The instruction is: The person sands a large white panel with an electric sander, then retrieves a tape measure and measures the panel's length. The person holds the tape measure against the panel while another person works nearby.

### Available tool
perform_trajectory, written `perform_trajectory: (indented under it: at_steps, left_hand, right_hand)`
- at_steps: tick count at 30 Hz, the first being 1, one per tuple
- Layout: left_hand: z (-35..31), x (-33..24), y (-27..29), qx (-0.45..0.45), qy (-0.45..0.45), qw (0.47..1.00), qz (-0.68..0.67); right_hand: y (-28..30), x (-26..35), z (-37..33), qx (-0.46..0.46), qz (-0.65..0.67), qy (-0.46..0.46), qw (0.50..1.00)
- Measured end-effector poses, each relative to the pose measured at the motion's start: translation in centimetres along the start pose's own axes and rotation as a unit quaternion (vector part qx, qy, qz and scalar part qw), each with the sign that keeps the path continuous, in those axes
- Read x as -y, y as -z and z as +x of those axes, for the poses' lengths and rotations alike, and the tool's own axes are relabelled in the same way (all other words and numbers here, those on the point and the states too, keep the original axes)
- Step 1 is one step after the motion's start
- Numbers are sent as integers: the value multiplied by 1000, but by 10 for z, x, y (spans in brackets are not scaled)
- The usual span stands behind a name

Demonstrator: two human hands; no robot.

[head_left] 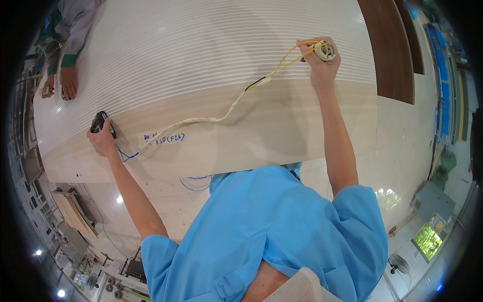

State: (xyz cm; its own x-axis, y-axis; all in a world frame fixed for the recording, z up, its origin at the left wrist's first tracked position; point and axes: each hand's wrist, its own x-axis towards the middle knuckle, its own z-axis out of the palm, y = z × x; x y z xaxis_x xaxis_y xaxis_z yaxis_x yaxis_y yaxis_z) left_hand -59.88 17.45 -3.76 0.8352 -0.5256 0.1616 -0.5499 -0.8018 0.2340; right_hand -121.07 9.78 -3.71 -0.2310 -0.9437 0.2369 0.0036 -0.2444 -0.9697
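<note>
My left hand (104, 142) is closed round a small black box-like device (103, 125), perhaps a tape measure, at the left of a pale panel (251, 131). A blue cord (127, 155) by that hand meets a cream wrapped cord (193, 121), which runs slackly across the panel to the right. At the far right my right hand (322, 63) grips a round whitish cylinder (325, 51) with a dark, uneven end. Yellow cords (292, 58) loop from it and join the cream cord near a short black piece (255, 83). What the cylinder is I cannot make out.
The panel's far part is finely ribbed (226, 40). Another person's hands (68, 83) rest on it at the far left. Dark brown boards (390, 50) lie at the far right. Below the near edge, a blue hose (193, 186) lies on the floor.
</note>
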Motion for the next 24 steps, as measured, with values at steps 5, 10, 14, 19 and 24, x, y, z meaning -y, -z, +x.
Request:
perform_trajectory:
  at_steps: [5,10,14,19,24]
  left_hand:
    - [-2,-1,3,4,-1,1000,-21]
    - [-2,-2,1,4,4,1000,-3]
    - [-2,-1,-2,6,1,1000,-10]
    - [-1,-1,3,10,2,1000,-7]
    - [0,2,1,4,-6,1000,12]
  right_hand:
    - [-3,-11,0,-21,33,-4,999]
    - [-6,-8,0,-21,33,-1,999]
    - [-5,-2,7,-21,42,11,999]
    - [-11,-10,11,-15,45,1,999]
    - [-10,-9,7,-38,-6,-20,999]
